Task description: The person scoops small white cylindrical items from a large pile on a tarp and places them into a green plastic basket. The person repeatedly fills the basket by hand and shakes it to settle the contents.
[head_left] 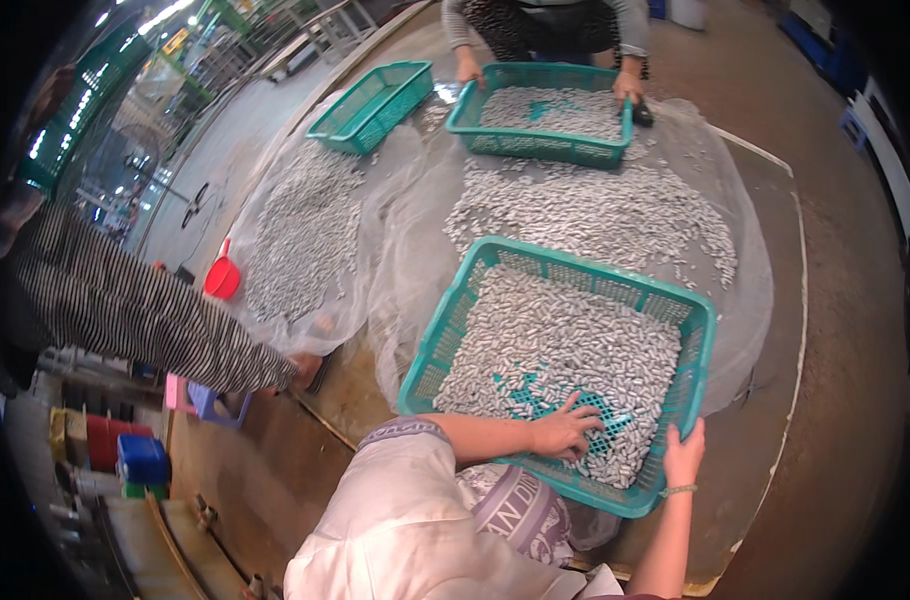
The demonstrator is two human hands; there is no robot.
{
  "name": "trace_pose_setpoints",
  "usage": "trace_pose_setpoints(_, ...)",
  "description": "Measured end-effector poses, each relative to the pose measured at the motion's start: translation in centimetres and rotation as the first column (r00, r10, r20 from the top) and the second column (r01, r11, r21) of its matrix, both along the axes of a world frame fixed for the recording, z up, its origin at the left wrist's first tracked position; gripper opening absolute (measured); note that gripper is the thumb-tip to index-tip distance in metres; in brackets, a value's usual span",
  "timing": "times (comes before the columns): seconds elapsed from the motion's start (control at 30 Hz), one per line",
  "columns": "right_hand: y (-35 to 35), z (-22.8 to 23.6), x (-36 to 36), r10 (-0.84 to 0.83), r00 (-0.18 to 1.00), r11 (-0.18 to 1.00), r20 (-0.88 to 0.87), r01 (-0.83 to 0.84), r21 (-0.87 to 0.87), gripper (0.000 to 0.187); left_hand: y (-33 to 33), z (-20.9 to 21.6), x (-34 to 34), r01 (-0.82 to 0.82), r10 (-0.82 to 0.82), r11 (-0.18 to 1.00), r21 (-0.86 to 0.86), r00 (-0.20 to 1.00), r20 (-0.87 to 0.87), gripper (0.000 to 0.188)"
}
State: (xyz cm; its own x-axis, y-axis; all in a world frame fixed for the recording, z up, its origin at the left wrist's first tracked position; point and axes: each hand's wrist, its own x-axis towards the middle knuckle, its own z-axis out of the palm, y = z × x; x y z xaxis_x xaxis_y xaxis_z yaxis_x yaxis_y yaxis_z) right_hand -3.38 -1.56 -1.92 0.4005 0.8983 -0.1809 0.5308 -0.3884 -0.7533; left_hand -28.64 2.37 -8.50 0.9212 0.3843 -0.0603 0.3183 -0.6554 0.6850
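Note:
A large green plastic basket (702, 330) sits in front of me, holding many small silver-grey cylindrical pieces (575, 325). My left hand (565, 430) reaches into its near part, fingers spread over the pieces and the bared mesh bottom. The palm side is hidden. At the near right corner, my right hand (684, 455) is closed around the basket's rim. More of the same pieces lie heaped (595, 215) on a translucent sheet (390, 290) just beyond the basket.
Opposite me, a crouching person holds another green basket (545, 147) of pieces. A third green basket (373, 108) stands far left, beside a second spread of pieces (305, 235). A red scoop (222, 277) lies at the left, near another person's striped leg (165, 310) and small stools (215, 403).

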Motion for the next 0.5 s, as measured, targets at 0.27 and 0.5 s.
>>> trace_pose_setpoints(0.27,-2.0,-1.2,1.3,-0.009,0.974,0.995,-0.224,0.031,0.094,0.049,-0.4,0.0,1.2,-0.086,0.081,0.996,-0.038,0.989,-0.127,0.016)
trace_pose_setpoints(0.5,-3.2,-1.3,0.3,0.008,0.951,0.994,-0.308,0.025,0.103,0.059,-0.6,1.1,1.7,-0.181,0.169,0.983,-0.026,0.953,-0.253,0.03)
